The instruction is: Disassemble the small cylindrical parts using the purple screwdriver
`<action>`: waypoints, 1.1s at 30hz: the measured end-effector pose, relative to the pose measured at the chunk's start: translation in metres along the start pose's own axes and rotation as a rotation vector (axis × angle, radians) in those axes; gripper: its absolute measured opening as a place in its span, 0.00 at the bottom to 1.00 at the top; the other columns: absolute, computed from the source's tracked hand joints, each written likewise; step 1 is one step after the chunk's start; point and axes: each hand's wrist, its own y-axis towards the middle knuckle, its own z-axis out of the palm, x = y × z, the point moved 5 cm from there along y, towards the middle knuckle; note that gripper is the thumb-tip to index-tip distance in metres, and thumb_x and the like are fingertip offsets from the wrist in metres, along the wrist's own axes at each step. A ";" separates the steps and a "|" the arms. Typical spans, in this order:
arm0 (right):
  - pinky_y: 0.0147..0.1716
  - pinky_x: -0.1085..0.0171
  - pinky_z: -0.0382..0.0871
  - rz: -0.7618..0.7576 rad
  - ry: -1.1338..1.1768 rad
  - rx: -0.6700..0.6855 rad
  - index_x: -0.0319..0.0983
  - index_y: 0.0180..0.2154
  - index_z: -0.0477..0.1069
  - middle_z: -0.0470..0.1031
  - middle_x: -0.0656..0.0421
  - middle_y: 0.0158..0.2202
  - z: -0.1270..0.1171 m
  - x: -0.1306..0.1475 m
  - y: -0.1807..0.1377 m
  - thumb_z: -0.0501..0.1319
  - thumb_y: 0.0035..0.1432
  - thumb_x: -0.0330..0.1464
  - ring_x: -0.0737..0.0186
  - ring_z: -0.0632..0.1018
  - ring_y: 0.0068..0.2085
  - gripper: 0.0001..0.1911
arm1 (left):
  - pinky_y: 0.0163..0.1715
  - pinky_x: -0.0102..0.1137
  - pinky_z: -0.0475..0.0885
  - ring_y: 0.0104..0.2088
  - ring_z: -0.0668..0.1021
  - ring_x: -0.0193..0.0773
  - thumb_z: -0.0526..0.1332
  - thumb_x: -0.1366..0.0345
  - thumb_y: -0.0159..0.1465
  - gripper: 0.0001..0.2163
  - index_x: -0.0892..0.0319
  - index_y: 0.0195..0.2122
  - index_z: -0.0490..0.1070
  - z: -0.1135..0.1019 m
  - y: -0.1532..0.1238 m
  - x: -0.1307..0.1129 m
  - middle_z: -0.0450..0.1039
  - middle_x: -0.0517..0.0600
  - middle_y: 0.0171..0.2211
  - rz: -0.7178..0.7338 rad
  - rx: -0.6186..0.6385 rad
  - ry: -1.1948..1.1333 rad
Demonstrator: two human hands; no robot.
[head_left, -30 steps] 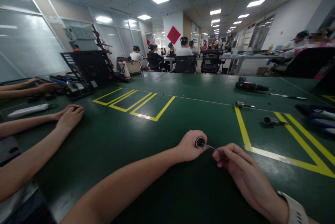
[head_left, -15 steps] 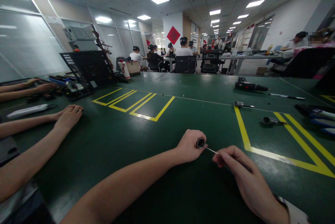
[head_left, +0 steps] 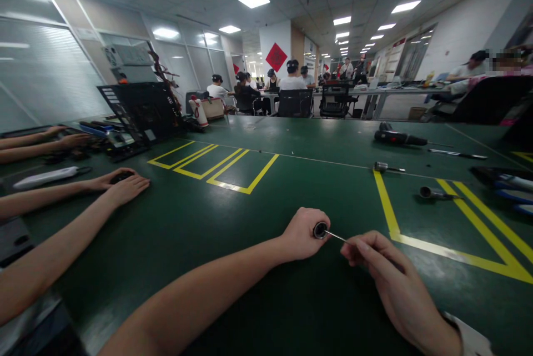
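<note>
My left hand [head_left: 300,233] is a fist wrapped round a short dark screwdriver handle [head_left: 320,230], whose round end faces the camera. A thin metal bit [head_left: 335,235] sticks out of that end toward the right. My right hand [head_left: 377,263] pinches the far end of the bit between thumb and fingers. Both hands rest low over the green table mat [head_left: 233,222], near its front edge.
A co-worker's two hands [head_left: 120,184] lie on the mat at left; another pair rests farther back. A black computer case [head_left: 141,109] stands at back left. An electric screwdriver [head_left: 395,137], loose handles [head_left: 431,192] and yellow tape outlines [head_left: 216,167] lie beyond. People sit at far tables.
My hands hold nearly still with the handle and bit. The co-worker's nearer hand at left has slid a little to the right and flattened on the mat.
</note>
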 end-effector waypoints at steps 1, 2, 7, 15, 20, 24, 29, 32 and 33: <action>0.37 0.60 0.63 0.003 -0.018 0.004 0.41 0.29 0.75 0.74 0.59 0.30 0.001 0.000 0.000 0.61 0.55 0.42 0.58 0.72 0.36 0.12 | 0.36 0.30 0.65 0.29 0.72 0.33 0.62 0.69 0.55 0.04 0.61 0.27 0.67 0.000 0.000 0.000 0.69 0.45 0.26 0.008 0.007 0.006; 0.37 0.59 0.63 0.012 -0.023 0.009 0.41 0.29 0.75 0.74 0.59 0.30 0.001 0.000 -0.001 0.61 0.55 0.42 0.58 0.72 0.36 0.12 | 0.36 0.30 0.65 0.29 0.72 0.33 0.62 0.68 0.55 0.04 0.61 0.27 0.67 0.000 -0.001 0.000 0.69 0.45 0.26 0.010 0.012 0.008; 0.37 0.60 0.64 0.096 0.084 0.027 0.41 0.29 0.74 0.75 0.58 0.31 0.002 -0.001 0.002 0.61 0.55 0.41 0.58 0.72 0.36 0.11 | 0.34 0.29 0.65 0.28 0.71 0.32 0.62 0.67 0.55 0.05 0.61 0.27 0.66 -0.001 0.000 0.000 0.68 0.44 0.25 -0.010 0.032 -0.033; 0.35 0.60 0.65 0.126 0.204 0.043 0.42 0.28 0.74 0.75 0.58 0.30 0.003 -0.002 0.004 0.60 0.55 0.41 0.58 0.72 0.35 0.10 | 0.31 0.27 0.64 0.26 0.69 0.30 0.64 0.67 0.54 0.07 0.61 0.26 0.65 -0.001 0.001 -0.001 0.66 0.44 0.24 -0.014 0.025 -0.124; 0.37 0.60 0.63 -0.013 -0.036 -0.019 0.42 0.28 0.75 0.74 0.58 0.30 -0.001 0.001 0.000 0.61 0.55 0.43 0.57 0.72 0.36 0.12 | 0.31 0.28 0.64 0.27 0.70 0.31 0.63 0.67 0.55 0.06 0.61 0.27 0.66 0.000 0.000 0.002 0.67 0.44 0.26 -0.009 0.041 -0.097; 0.37 0.59 0.63 -0.037 -0.095 -0.015 0.41 0.27 0.75 0.74 0.58 0.29 0.001 0.002 -0.002 0.61 0.54 0.44 0.57 0.72 0.35 0.14 | 0.34 0.29 0.65 0.28 0.71 0.32 0.62 0.67 0.55 0.05 0.61 0.27 0.66 0.001 0.000 0.002 0.68 0.45 0.26 0.007 0.058 -0.023; 0.35 0.59 0.64 0.063 0.076 -0.004 0.41 0.26 0.75 0.75 0.57 0.28 0.004 0.002 0.002 0.63 0.52 0.43 0.57 0.72 0.34 0.13 | 0.35 0.29 0.65 0.28 0.71 0.32 0.63 0.68 0.55 0.05 0.61 0.27 0.67 0.001 0.000 0.001 0.69 0.45 0.26 -0.009 0.066 -0.027; 0.34 0.59 0.65 0.107 0.170 0.006 0.41 0.26 0.75 0.75 0.57 0.28 0.003 0.002 0.004 0.63 0.51 0.42 0.58 0.72 0.33 0.12 | 0.34 0.29 0.66 0.27 0.71 0.32 0.63 0.68 0.55 0.06 0.61 0.27 0.66 0.001 0.000 0.001 0.68 0.45 0.26 -0.029 0.079 -0.046; 0.34 0.59 0.65 0.116 0.188 0.010 0.41 0.26 0.75 0.75 0.57 0.28 0.003 0.001 0.004 0.63 0.51 0.42 0.58 0.72 0.33 0.12 | 0.34 0.29 0.66 0.27 0.71 0.32 0.63 0.68 0.55 0.06 0.61 0.27 0.66 0.001 0.001 0.001 0.68 0.45 0.26 -0.029 0.076 -0.053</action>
